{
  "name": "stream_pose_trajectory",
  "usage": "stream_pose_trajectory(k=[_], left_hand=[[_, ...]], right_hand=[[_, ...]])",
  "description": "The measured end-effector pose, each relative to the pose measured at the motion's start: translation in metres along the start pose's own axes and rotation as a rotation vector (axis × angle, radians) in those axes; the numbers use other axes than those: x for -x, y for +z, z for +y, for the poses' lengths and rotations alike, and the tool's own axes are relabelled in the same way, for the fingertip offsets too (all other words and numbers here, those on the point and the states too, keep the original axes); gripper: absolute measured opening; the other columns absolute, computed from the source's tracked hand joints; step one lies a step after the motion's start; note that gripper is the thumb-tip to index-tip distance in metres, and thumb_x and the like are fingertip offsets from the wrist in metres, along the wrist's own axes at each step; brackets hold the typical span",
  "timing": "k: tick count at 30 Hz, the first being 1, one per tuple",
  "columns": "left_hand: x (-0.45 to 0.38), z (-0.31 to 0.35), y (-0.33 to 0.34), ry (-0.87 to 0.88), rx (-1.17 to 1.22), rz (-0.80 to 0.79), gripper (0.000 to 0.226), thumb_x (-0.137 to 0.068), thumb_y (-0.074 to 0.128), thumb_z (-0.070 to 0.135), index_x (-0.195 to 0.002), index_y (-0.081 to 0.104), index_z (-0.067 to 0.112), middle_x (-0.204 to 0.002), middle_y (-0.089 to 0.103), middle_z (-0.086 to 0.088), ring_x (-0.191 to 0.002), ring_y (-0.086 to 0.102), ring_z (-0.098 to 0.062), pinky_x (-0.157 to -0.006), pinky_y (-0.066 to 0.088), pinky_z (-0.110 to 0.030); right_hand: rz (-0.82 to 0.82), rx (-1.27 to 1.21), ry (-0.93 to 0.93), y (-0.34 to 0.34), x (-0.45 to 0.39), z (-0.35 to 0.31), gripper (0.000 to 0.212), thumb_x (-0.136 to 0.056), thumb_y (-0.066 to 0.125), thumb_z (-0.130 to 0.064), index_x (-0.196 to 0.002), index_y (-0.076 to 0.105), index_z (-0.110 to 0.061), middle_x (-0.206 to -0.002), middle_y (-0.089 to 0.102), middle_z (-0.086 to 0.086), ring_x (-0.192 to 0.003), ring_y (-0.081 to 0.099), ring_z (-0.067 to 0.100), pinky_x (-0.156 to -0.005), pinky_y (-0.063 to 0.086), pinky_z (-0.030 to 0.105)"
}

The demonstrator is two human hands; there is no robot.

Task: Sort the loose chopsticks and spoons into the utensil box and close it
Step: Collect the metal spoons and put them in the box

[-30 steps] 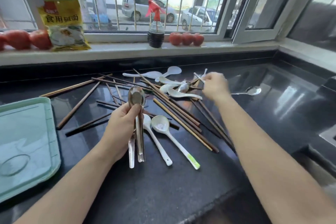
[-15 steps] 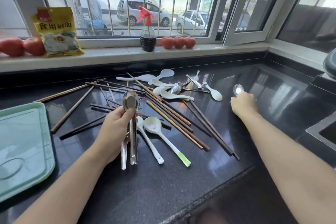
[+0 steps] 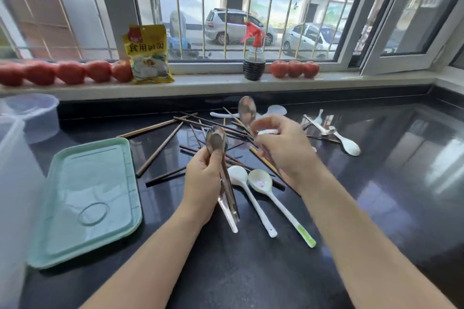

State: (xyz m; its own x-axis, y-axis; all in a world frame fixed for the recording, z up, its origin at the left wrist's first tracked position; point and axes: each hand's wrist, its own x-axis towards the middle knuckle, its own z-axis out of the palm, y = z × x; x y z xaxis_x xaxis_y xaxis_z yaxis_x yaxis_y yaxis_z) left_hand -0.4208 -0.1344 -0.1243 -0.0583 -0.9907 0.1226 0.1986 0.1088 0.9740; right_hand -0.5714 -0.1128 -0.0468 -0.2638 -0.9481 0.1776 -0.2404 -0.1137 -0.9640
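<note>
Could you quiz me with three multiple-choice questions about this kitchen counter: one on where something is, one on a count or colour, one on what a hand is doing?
1. Where does the pale green plastic tray lid lie?
A. on the windowsill
B. on the black counter, to the left of the left hand
C. under the chopsticks

2. How many red tomatoes stand to the right of the spray bottle with the red trigger?
A. one
B. three
C. six

3. What is the left hand doing?
A. resting flat on the counter
B. holding a bundle of metal spoons
C. pinching one chopstick

Answers:
1 B: the lid rests flat on the black counter, left of that hand.
2 B: three tomatoes sit in a row on the sill.
3 B: its fingers curl round the metal spoons, bowls up.
</note>
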Motion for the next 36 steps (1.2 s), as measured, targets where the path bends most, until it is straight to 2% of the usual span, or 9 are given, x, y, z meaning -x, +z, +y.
stream_pose_trajectory(k=[4,7,11,13,16,20,27,31,36], left_hand=[[-0.006,-0.002,-0.015,0.073,-0.062,0.131,0.023,-0.104,0.055,0.023,-0.092,0.069,0.009,-0.068,0.064,-0.005,-0.062,0.057,-0.017,-0.059,0.049,-0.04],[-0.01,-0.001,-0.021,0.032,-0.036,0.148,0.022,-0.105,0.053,0.019,-0.091,0.068,0.013,-0.069,0.066,0.003,-0.064,0.061,-0.012,-0.061,0.049,-0.035],[-0.01,-0.001,-0.018,-0.008,-0.027,0.051,0.025,-0.108,0.049,0.028,-0.098,0.066,0.013,-0.076,0.068,-0.008,-0.069,0.063,-0.025,-0.066,0.056,-0.048],[-0.009,0.0,-0.018,-0.039,0.009,-0.028,0.028,-0.11,0.044,0.031,-0.105,0.063,0.01,-0.079,0.064,-0.018,-0.069,0.058,-0.036,-0.057,0.053,-0.048],[-0.006,0.0,-0.018,-0.017,-0.011,-0.152,0.031,-0.11,0.042,0.034,-0.104,0.065,0.015,-0.08,0.062,-0.025,-0.067,0.055,-0.038,-0.057,0.05,-0.059],[-0.005,0.0,-0.02,0.016,-0.1,-0.232,0.03,-0.111,0.041,0.031,-0.107,0.062,0.01,-0.068,0.064,-0.003,-0.045,0.049,-0.02,-0.041,0.04,-0.034],[-0.004,0.004,-0.022,-0.055,-0.003,-0.28,0.032,-0.111,0.041,0.027,-0.109,0.069,0.012,-0.072,0.065,-0.008,-0.05,0.048,-0.015,-0.042,0.037,-0.025],[-0.002,0.005,-0.021,-0.02,-0.071,-0.264,0.032,-0.111,0.042,0.025,-0.107,0.074,0.019,-0.074,0.067,-0.002,-0.058,0.053,-0.013,-0.05,0.042,-0.025],[0.0,0.003,-0.016,0.013,-0.166,-0.283,0.028,-0.108,0.047,0.018,-0.095,0.069,0.008,-0.071,0.067,-0.002,-0.063,0.059,-0.012,-0.058,0.046,-0.026]], right_hand=[[-0.119,0.034,0.026,0.07,0.01,0.02,0.025,-0.086,0.063,0.001,-0.09,0.076,-0.02,-0.076,0.073,-0.001,-0.061,0.064,0.006,-0.057,0.054,0.026],[-0.121,0.04,0.028,0.078,0.01,0.038,0.021,-0.086,0.068,-0.005,-0.1,0.078,-0.017,-0.088,0.078,-0.002,-0.084,0.073,0.009,-0.08,0.061,0.031],[-0.066,0.069,0.02,0.067,0.006,0.042,0.009,-0.087,0.073,-0.012,-0.092,0.077,-0.02,-0.083,0.077,-0.004,-0.08,0.074,0.014,-0.077,0.062,0.037],[-0.083,0.041,0.014,0.061,0.006,0.04,0.007,-0.089,0.074,-0.013,-0.088,0.076,-0.02,-0.081,0.076,-0.001,-0.076,0.074,0.018,-0.072,0.061,0.038],[-0.084,0.014,-0.033,0.058,0.009,0.039,0.012,-0.089,0.074,-0.01,-0.083,0.075,-0.02,-0.072,0.073,-0.004,-0.064,0.067,0.006,-0.062,0.055,0.024],[-0.046,0.007,-0.051,0.057,0.007,0.043,0.01,-0.087,0.076,-0.011,-0.084,0.07,-0.018,-0.066,0.067,-0.01,-0.06,0.061,0.001,-0.061,0.05,0.018],[-0.089,-0.117,0.04,0.056,0.008,0.048,0.038,-0.092,0.071,-0.012,-0.125,0.058,-0.026,-0.086,0.059,0.0,-0.058,0.06,0.005,-0.058,0.049,0.022],[-0.081,0.002,-0.016,0.054,0.002,0.049,0.02,-0.093,0.062,-0.035,-0.108,0.072,-0.024,-0.092,0.066,-0.005,-0.065,0.059,0.006,-0.064,0.048,0.028],[-0.012,0.186,-0.132,0.055,0.005,0.049,0.019,-0.1,0.058,-0.024,-0.091,0.07,-0.014,-0.086,0.07,0.003,-0.082,0.066,0.017,-0.078,0.054,0.04]])
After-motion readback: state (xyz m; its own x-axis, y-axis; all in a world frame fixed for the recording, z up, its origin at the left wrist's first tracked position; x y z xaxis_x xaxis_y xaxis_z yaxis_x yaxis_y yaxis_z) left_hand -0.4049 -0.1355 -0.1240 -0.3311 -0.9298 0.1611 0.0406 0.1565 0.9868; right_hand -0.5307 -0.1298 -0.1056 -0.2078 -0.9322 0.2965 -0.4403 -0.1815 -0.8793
